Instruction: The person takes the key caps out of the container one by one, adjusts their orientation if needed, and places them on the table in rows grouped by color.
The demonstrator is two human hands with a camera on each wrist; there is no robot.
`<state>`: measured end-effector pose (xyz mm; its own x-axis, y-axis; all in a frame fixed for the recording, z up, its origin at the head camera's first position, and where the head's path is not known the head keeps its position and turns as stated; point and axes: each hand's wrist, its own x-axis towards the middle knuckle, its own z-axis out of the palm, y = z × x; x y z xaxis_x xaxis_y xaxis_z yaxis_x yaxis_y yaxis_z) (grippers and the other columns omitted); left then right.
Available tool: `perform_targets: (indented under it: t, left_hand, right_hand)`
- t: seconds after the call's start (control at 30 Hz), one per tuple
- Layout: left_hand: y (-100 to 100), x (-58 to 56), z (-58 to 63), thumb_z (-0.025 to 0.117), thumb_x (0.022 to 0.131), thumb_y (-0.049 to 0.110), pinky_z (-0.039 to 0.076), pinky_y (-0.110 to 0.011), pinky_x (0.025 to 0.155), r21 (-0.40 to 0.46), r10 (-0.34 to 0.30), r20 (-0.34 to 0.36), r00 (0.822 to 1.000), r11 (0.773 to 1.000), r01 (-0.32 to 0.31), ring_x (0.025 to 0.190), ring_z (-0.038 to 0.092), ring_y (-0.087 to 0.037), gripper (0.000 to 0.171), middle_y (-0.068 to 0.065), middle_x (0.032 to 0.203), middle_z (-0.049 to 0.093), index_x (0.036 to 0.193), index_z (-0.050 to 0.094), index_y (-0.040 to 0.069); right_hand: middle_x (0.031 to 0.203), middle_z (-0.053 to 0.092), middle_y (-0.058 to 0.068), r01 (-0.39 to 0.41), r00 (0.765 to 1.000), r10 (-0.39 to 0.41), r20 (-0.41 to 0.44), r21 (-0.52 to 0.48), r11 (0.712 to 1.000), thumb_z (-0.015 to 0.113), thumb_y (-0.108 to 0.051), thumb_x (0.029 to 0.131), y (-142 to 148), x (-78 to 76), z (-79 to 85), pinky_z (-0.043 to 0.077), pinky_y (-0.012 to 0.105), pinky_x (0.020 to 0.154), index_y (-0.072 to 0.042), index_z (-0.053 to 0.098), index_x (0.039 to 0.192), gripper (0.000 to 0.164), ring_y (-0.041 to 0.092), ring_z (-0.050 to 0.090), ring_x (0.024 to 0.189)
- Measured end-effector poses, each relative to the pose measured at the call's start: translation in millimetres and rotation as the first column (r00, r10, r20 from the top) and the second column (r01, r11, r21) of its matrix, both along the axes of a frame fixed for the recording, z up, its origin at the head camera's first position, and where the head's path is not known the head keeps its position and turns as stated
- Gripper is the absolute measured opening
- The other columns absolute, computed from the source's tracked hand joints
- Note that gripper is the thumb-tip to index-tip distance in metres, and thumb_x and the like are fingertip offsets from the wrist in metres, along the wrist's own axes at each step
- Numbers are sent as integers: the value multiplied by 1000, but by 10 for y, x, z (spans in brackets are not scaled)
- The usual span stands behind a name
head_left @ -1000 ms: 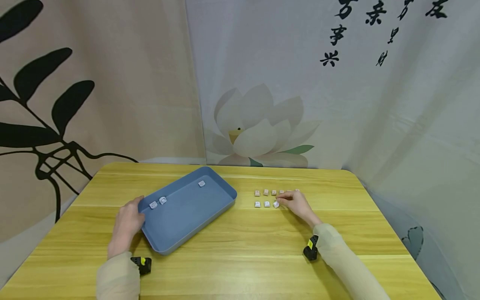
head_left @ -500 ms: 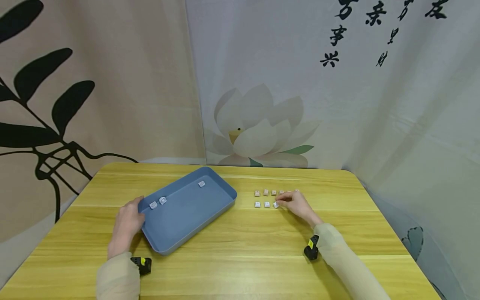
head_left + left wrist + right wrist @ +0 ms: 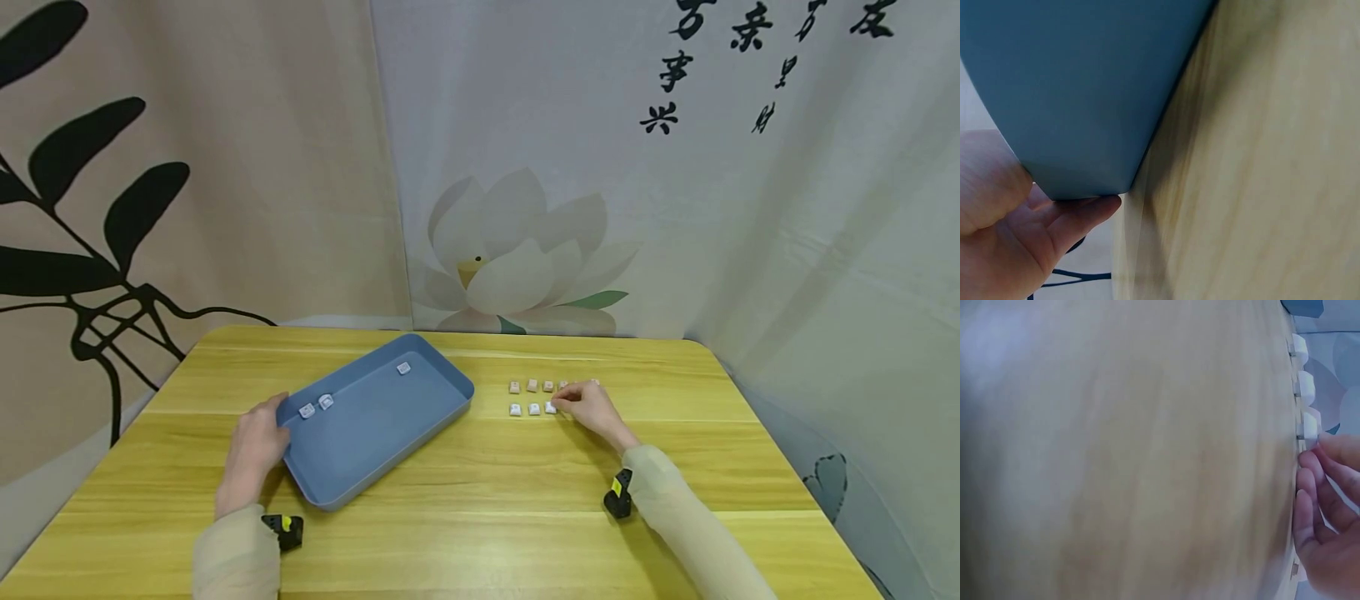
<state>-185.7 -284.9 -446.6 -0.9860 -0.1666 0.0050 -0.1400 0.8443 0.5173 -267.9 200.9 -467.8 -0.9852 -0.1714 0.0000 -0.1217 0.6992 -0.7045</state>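
Left hand (image 3: 253, 446) grips blue tray (image 3: 375, 425). Right hand (image 3: 595, 410) pinches white keycap (image 3: 550, 407); back-row keycaps (image 3: 532, 385) beyond that hand partly hidden.

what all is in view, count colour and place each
table: one, yellow, foreground
tray: one, blue, on table's left
tray pieces: three, white, inside tray
front-row pieces: three, white, right of tray
back-row pieces: at least five, pale, behind front row
backdrop: count unclear, pale, behind table
cables: count unclear, dark, past table edge
wrist cameras: two, black-yellow, at wrists
sleeves: two, cream, on forearms
left hand: one, bare, gripping tray
right hand: one, bare, pinching rightmost front-row piece
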Motion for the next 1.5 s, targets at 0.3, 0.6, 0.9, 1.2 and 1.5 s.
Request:
perform_targets:
  t: [0.3, 0.6, 0.9, 1.2, 1.5]
  left_hand:
    - [-9, -17, -3, 45, 83, -4, 38, -63, 99, 3, 5, 17, 1000, 1000, -5, 123, 39, -57, 57, -43, 134, 38, 139, 35, -13]
    - [-6, -12, -8, 45, 83, -5, 38, -63, 99, -2, 7, 14, 1000, 1000, -7, 122, 39, -58, 57, -42, 135, 37, 139, 35, -13]
    - [17, 0, -11, 45, 81, -6, 39, -63, 98, -15, 20, -2, 1000, 1000, -20, 121, 41, -57, 57, -42, 133, 40, 137, 37, -14]
    - [20, -7, -5, 45, 82, -6, 37, -63, 101, 5, 20, 5, 1000, 1000, -20, 123, 39, -57, 57, -42, 135, 38, 138, 36, -13]
    - [11, -9, -11, 46, 82, -6, 38, -63, 100, 0, 14, -1, 1000, 1000, -14, 122, 40, -57, 56, -42, 134, 39, 137, 37, -14]
  right_hand:
    - [107, 71, 12, 27, 999, -28, -28, -58, 998, 60, -21, 92, -2, -6, 76, 53, 33, 77, -6, 72, 106, 24, 22, 64, 94]
    - [105, 71, 11, -41, 994, 24, -104, -166, 985, 58, -23, 94, -478, -166, 310, 53, 31, 77, -6, 70, 111, 27, 21, 65, 93]
    - [103, 73, 10, -197, 967, 161, -196, -183, 963, 60, -18, 93, -1366, -336, 337, 54, 29, 74, -4, 71, 109, 24, 23, 66, 94]
    - [112, 71, 10, -267, 958, 243, -155, -163, 950, 58, -12, 93, -2041, -362, 276, 54, 26, 83, -3, 69, 113, 24, 21, 66, 102]
    - [123, 66, 8, -294, 955, 290, -62, -81, 952, 55, -17, 95, -2301, -336, 179, 54, 28, 83, -6, 59, 129, 35, 25, 62, 109]
